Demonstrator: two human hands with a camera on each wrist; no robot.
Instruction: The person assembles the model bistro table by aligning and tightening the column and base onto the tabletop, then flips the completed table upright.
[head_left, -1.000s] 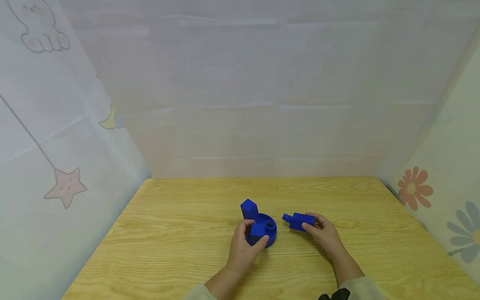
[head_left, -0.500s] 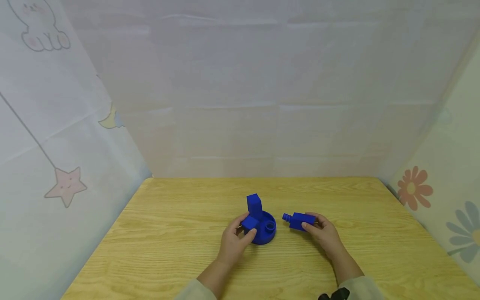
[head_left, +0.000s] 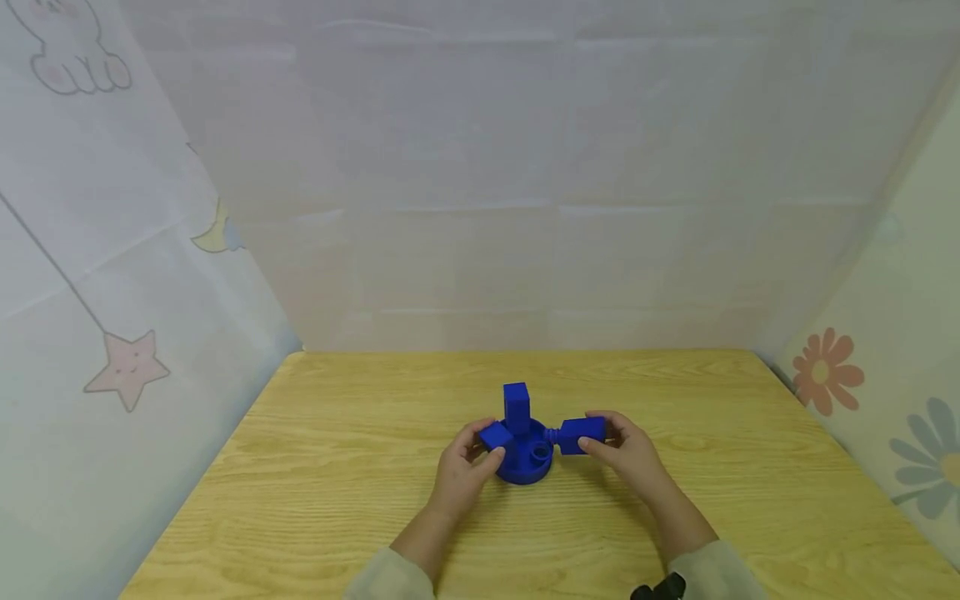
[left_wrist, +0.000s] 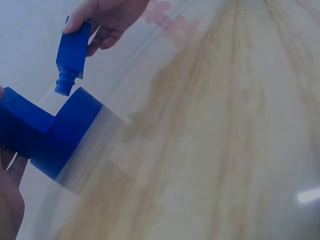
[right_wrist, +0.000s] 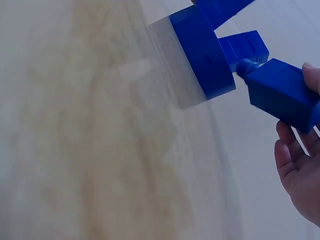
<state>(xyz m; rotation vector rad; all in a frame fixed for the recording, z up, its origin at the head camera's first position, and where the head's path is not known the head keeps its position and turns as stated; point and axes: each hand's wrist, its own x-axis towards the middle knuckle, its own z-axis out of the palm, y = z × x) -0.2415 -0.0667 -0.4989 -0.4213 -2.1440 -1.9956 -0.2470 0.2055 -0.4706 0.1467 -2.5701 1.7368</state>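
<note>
A round blue base (head_left: 525, 477) with a low wall stands on the table, a small ring socket (head_left: 540, 457) inside it. One square blue post (head_left: 517, 408) rises from its back. On its left is a second post (head_left: 495, 437), pinched between the thumb and fingers of my left hand (head_left: 459, 479). My right hand (head_left: 633, 458) grips a loose blue rectangular block (head_left: 579, 437) by its far end, its ridged neck pointing left at the base's right rim. In the right wrist view the neck (right_wrist: 246, 67) is held up beside the base's open side.
The wood-grain table (head_left: 337, 467) spreads out around the pieces. White sheets (head_left: 465, 167) enclose its back and sides, with a printed star (head_left: 129, 368) on the left and flowers (head_left: 827, 372) on the right.
My left hand has shifted left and turned the base, so the rear post now stands at the back. The right hand has brought the block leftward and slightly up, to the base's rim.
</note>
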